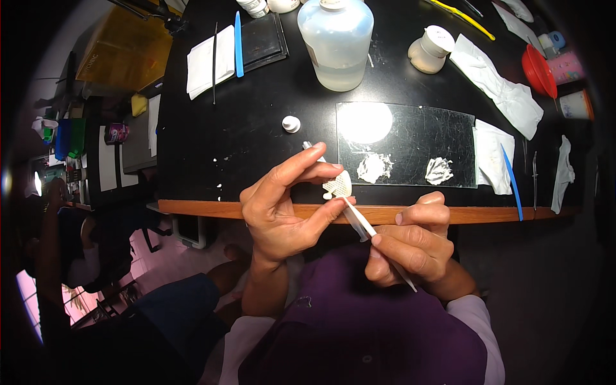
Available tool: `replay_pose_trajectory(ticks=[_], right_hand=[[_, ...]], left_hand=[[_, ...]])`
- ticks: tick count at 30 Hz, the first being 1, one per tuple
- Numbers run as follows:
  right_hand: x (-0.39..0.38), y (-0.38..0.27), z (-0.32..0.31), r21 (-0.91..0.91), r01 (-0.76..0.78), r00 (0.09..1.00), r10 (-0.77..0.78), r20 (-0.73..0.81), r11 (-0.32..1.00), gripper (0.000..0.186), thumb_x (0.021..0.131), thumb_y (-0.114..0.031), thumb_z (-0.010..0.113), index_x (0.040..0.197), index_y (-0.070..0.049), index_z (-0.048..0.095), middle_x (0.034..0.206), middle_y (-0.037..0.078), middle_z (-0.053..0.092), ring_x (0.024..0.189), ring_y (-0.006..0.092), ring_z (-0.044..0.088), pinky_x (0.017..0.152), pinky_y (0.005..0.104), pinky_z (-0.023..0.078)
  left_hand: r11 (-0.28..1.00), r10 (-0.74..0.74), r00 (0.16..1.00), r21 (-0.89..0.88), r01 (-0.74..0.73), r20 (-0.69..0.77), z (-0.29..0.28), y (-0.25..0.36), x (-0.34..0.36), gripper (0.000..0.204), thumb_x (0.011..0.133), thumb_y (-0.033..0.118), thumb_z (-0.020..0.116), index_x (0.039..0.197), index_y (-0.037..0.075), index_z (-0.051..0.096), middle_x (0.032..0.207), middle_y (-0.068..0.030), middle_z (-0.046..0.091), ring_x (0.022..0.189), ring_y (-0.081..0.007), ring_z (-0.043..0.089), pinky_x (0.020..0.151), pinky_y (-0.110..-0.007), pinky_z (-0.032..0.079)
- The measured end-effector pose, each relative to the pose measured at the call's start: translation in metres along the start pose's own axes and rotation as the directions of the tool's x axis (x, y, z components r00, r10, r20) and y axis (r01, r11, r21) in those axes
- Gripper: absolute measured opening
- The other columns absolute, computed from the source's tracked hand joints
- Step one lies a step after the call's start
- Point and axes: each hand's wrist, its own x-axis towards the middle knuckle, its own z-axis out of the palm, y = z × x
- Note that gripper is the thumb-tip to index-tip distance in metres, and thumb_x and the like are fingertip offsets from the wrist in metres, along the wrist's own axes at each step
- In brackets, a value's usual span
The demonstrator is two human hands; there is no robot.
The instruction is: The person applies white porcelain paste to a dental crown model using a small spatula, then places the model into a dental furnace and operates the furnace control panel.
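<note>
Between the thumb and fingers of my left hand [273, 208] is a small cream-coloured piece with a mesh-like, perforated face [339, 185]. A clear plastic tube or strip [355, 226] runs behind that piece; how it is held is hidden. My right hand [417, 247] pinches a thin white stick [362, 218], tilted so its upper tip meets the lower edge of the mesh piece by my left thumb. Both hands are raised in front of the table's wooden edge [256, 209].
Beyond my hands lies a glass plate [417, 131] bearing two white paste smears [375, 167]. A small white bottle [290, 124], a large translucent bottle [337, 48] and a jar [428, 54] stand farther back. At right, a blue spatula [513, 179] rests across a white cloth [491, 160].
</note>
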Motion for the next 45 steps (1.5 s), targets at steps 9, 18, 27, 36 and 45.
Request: replay_pose_trajectory(ticks=[9,18,27,36,45], right_hand=[[0.0002,-0.0003,0.0006,-0.013,0.010,1.000,-0.010,0.014,1.000,0.019,0.075,-0.008,0.076,0.093,-0.012,0.076,0.079,-0.007,0.071,0.082,0.0144,0.055,0.066,0.0317,0.035],[-0.0014,-0.0001,0.0011,-0.011,0.028,0.999,-0.028,0.014,1.000,0.015,0.078,-0.011,0.078,0.093,-0.011,0.076,0.080,-0.007,0.071,0.084,0.0140,0.055,0.067,0.0320,0.035],[-0.0009,0.0003,0.0013,-0.019,0.033,0.999,-0.032,0.014,0.999,0.017,0.077,-0.010,0.077,0.093,-0.011,0.076,0.079,-0.007,0.070,0.084,0.0139,0.055,0.068,0.0320,0.035],[-0.0006,-0.0002,0.0015,-0.021,0.018,1.000,-0.018,0.011,1.000,0.019,0.075,-0.008,0.076,0.093,-0.012,0.076,0.080,-0.007,0.071,0.083,0.0139,0.055,0.067,0.0318,0.035],[0.0020,-0.0004,0.0017,-0.026,0.009,1.000,-0.009,0.006,1.000,0.023,0.071,-0.005,0.074,0.093,-0.012,0.076,0.080,-0.007,0.071,0.082,0.0141,0.055,0.066,0.0315,0.035]], left_hand=[[0.999,0.032,0.999,-0.006,-0.032,-0.003,0.0010,-0.0010,0.0005,0.081,0.067,-0.012,0.092,0.139,-0.012,0.056,0.105,-0.0238,0.077,0.102,-0.0261,0.077,0.098,-0.037,0.059],[1.000,0.023,1.000,-0.004,-0.023,-0.013,0.0010,-0.0003,0.0007,0.083,0.065,-0.008,0.095,0.139,-0.011,0.057,0.105,-0.0208,0.077,0.099,-0.0226,0.076,0.093,-0.033,0.060],[1.000,0.016,1.000,-0.002,-0.016,-0.019,0.0011,-0.0008,0.0000,0.083,0.065,-0.009,0.095,0.139,-0.011,0.057,0.105,-0.0205,0.077,0.098,-0.0213,0.076,0.092,-0.032,0.060],[1.000,0.017,1.000,0.002,-0.017,-0.014,0.0009,-0.0007,0.0004,0.082,0.066,-0.008,0.094,0.139,-0.011,0.057,0.105,-0.0208,0.077,0.098,-0.0215,0.076,0.092,-0.033,0.060],[1.000,0.019,1.000,-0.001,-0.019,-0.012,0.0011,-0.0011,0.0008,0.081,0.067,-0.008,0.094,0.139,-0.011,0.057,0.105,-0.0205,0.077,0.098,-0.0215,0.076,0.093,-0.033,0.060]])
